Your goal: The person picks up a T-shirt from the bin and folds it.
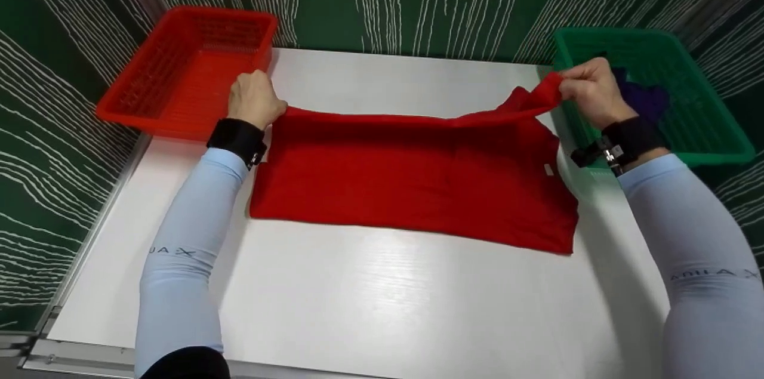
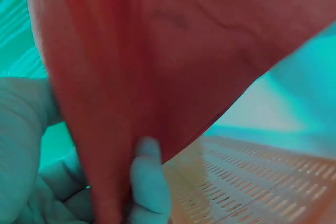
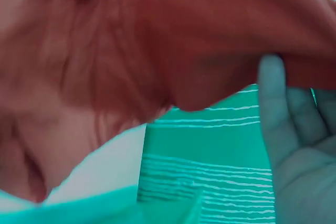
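A red shirt [image 1: 382, 176] lies sideways across the white table, with a small white label [image 1: 548, 170] near its right end. At its far left corner, my left hand [image 1: 256, 98] pinches the edge between thumb and fingers. My right hand [image 1: 591, 91] grips the far right corner and holds it raised, the cloth bunched beside the fingers. Between the hands the far edge stretches in a lifted band. In the left wrist view the red cloth [image 2: 142, 66] hangs down into the fingers. The right wrist view shows fingers [image 3: 273, 87] against the cloth's underside.
A red plastic basket [image 1: 185, 122] stands at the back left, close behind my left hand. The green basket [image 1: 710, 104] at the back right holds a dark purple cloth [image 1: 644, 98]. Green walls with white streaks [image 1: 406, 3] enclose the white table [image 1: 382, 295].
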`<state>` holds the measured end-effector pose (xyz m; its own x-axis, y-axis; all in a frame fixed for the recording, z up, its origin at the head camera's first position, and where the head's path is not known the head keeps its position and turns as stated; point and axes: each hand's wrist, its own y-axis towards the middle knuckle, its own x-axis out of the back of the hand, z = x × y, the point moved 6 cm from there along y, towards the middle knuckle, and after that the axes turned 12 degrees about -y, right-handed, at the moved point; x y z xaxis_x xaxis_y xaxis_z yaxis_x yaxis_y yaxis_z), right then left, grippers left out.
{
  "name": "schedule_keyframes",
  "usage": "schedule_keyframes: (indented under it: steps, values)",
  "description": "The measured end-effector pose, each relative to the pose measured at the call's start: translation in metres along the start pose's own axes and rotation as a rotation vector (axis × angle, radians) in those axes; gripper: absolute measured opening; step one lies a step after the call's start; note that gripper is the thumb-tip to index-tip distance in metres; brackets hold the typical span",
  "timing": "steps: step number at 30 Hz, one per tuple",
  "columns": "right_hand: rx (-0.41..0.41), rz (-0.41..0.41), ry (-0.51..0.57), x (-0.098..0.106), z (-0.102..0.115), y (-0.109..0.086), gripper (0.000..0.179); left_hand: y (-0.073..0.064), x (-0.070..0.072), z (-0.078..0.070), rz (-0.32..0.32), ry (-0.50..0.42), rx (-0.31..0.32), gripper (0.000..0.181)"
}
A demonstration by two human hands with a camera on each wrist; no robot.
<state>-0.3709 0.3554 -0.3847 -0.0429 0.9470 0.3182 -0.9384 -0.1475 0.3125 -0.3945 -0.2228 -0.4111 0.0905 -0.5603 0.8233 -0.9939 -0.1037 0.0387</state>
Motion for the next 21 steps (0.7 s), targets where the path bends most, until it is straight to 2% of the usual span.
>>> schedule_keyframes:
  steps: [4,8,12,17,21]
  values:
    - [-0.003,0.184,-0.272,0.003,-0.004,-0.015,0.031,-0.006,-0.006,-0.001,0.05,0.081,-0.017,0.034]
    - [-0.018,0.367,-0.473,0.0,-0.009,-0.032,0.029,-0.011,-0.012,0.002,0.097,0.121,-0.047,0.031]
    - [-0.038,0.563,-0.614,-0.012,-0.017,-0.051,0.03,-0.016,-0.02,0.01,0.158,0.134,-0.034,0.034]
    - [-0.1,0.782,-0.621,-0.033,-0.027,-0.071,0.026,-0.022,-0.028,0.018,0.239,0.159,0.0,0.048]
    - [-0.139,0.888,-0.6,-0.045,-0.031,-0.081,0.028,-0.027,-0.029,0.02,0.265,0.173,0.016,0.055]
